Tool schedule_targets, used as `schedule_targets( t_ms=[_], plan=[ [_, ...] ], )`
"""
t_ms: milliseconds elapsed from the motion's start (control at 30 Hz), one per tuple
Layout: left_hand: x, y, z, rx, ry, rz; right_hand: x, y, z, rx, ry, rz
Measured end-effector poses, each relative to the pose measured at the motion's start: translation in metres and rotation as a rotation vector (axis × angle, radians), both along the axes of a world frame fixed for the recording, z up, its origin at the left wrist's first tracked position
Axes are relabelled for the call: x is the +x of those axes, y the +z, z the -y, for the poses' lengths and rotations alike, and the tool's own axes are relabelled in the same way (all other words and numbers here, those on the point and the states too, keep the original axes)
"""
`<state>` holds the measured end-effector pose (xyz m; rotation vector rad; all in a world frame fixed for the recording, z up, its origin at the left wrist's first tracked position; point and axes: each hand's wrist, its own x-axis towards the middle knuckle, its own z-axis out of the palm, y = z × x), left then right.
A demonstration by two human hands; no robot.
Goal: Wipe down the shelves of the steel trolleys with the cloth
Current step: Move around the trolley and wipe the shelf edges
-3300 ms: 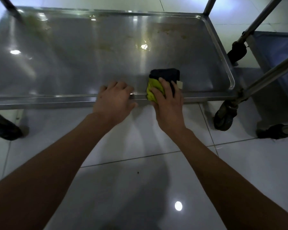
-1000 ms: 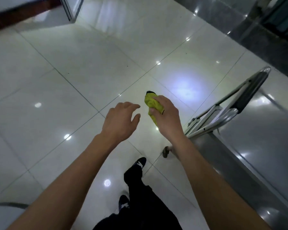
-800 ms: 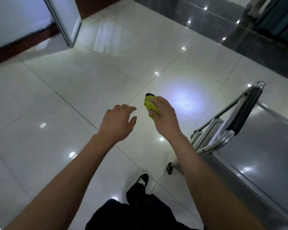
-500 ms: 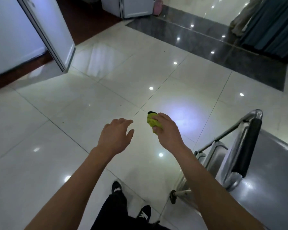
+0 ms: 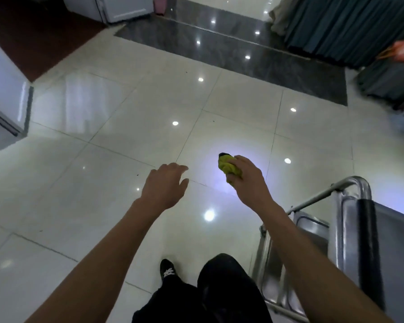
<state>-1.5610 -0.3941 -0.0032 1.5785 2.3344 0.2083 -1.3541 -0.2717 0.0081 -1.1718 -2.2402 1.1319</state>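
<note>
**Cloth in hand, away from the shelves**

Over the glossy white tiled floor (image 5: 131, 141), both bare forearms reach forward at about the same height. The right hand (image 5: 247, 180) has its fingers curled round a bunched yellow-green cloth (image 5: 229, 169), which sticks out to the left of the fist; a small dark tip shows at the cloth's top end. The cloth is held in the air, touching neither the floor nor any shelf. The left hand (image 5: 166, 186) is just beside it to the left, apart from the cloth, palm down with its fingers loosely spread and slightly bent, holding nothing.

At the lower right stands a steel trolley (image 5: 350, 190), seen from above. Its rounded tubular handle frame rises at the near corner, a black strip (image 5: 370, 248) runs down alongside one upright, and a flat grey top shelf (image 5: 401, 241) stretches off to the right edge. A lower shelf (image 5: 313, 238) with a raised rim shows beneath the frame. The right forearm passes in front of the trolley's left side; neither hand touches it.

Below, the person's black trousers (image 5: 224, 283) and one dark shoe with white laces (image 5: 168, 271) are on the tiles. Farther off lie a dark polished floor band (image 5: 243, 50), teal curtains (image 5: 350, 24) at the upper right, and white cabinets (image 5: 7, 99) along the left edge.
</note>
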Motion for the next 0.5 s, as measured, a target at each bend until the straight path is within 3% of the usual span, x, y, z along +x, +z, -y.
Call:
schedule_targets(
  t_ms=[267,500],
  plan=[
    [0.021,-0.003,-0.195,-0.013,-0.376,-0.059,0.022,-0.009,-0.116,0.094,-0.247,0.04],
    [0.041,0.008,-0.346,-0.085,-0.525,-0.109,0.061,-0.019,-0.241,0.043,-0.378,0.124]
  ],
)
